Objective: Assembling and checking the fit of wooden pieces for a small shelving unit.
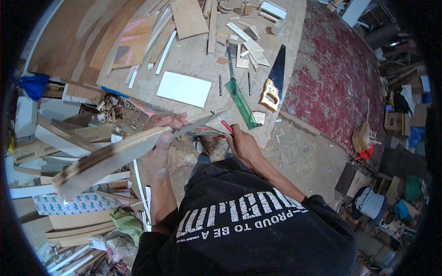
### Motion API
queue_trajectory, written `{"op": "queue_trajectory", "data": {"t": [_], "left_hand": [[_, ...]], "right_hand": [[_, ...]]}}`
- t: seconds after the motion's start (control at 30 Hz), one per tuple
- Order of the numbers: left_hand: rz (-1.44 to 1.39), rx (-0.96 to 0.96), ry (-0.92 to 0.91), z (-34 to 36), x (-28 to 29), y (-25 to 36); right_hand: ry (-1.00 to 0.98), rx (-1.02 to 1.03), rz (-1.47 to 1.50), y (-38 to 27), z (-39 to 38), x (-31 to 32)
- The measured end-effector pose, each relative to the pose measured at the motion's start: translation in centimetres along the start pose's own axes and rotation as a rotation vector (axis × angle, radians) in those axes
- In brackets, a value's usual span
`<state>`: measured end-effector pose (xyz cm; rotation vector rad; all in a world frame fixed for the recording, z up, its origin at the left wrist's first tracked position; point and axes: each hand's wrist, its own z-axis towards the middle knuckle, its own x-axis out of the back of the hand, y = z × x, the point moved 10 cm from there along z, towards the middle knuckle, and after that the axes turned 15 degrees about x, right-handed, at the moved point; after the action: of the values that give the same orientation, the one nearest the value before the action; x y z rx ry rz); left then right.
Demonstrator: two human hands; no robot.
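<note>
A long wooden board [103,161], pale on its face with a rough brown edge, slants across in front of me, its left end nearer. My left hand [165,131] grips it around the middle, the thumb on the near side and the fingers over the top. At the board's far right end my right hand [241,143] is closed around a slim red-handled tool [225,125]. Its thin, light tip points at the board's end; whether it touches, I cannot tell. The tool's exact kind is too small to make out.
On the worktable [147,89] ahead lie a white panel [184,89], a handsaw [275,83], a long tool with a green part [241,103], two thin dark sticks and wood scraps [251,48]. Offcuts [69,133] pile up at left. Clutter and a seated person [370,204] are at right.
</note>
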<state>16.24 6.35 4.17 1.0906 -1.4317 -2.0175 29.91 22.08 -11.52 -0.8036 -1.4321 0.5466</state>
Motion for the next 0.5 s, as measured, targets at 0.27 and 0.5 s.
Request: {"op": "queue_trajectory", "data": {"t": [0.27,0.5], "left_hand": [[0.082,-0.016,-0.109,1.2,-3.7,-0.3],[0.355,-0.014,-0.438,0.1,-7.3,-1.7]], "right_hand": [[0.026,-0.065,-0.103,-0.1,-1.8,0.6],[-0.132,-0.217,-0.143,11.1,-5.6,-6.7]]}}
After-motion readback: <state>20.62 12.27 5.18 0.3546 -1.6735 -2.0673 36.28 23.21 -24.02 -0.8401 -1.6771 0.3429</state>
